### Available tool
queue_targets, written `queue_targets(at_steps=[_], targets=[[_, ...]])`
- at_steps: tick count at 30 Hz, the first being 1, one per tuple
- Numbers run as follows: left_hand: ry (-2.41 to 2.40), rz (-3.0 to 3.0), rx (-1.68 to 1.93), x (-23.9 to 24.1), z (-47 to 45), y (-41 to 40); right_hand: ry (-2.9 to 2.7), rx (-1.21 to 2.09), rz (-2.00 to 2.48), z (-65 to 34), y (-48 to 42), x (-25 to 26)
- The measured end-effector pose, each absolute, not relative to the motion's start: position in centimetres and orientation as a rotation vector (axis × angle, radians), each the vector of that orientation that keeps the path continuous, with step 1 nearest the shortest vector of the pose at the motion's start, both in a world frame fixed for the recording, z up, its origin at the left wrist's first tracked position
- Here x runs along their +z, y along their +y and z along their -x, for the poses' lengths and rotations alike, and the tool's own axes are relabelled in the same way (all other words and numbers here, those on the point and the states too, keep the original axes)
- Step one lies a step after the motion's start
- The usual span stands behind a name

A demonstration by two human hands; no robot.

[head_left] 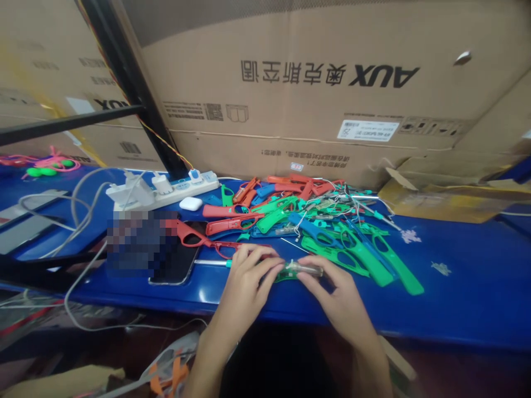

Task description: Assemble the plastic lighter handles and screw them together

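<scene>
My left hand and my right hand meet at the front of a blue table. Both pinch a small green part with a clear tube-like piece between their fingertips. Just behind the hands lies a heap of red, green and blue plastic gun-shaped shells, with thin wires among them. A red shell lies left of my left hand, and a thin metal rod lies beside it.
A dark phone lies flat left of the hands. A white power strip with chargers and a white earbud case sit further back. Large cardboard boxes wall the back. Cables trail over the left edge.
</scene>
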State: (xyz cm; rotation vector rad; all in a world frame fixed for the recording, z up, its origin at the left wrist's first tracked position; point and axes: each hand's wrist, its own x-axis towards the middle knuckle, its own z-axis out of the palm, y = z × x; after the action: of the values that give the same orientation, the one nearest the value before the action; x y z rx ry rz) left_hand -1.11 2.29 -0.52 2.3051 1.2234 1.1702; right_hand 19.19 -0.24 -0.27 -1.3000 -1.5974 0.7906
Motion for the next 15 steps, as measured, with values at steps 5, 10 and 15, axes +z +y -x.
queue_targets(at_steps=[5, 10, 15], targets=[[1.180, -2.251, 1.116, -0.60, 1.27, 1.95, -1.628, 0.796, 1.314, -19.07, -0.18, -0.11], [1.137, -2.190, 1.154, -0.46, 1.34, 2.04, -1.658, 0.761, 1.342, -19.03, -0.05, -0.24], [1.100, -2.179, 1.169, -0.32, 1.43, 2.12, -1.681, 0.734, 1.356, -19.05, 0.03, -0.40]])
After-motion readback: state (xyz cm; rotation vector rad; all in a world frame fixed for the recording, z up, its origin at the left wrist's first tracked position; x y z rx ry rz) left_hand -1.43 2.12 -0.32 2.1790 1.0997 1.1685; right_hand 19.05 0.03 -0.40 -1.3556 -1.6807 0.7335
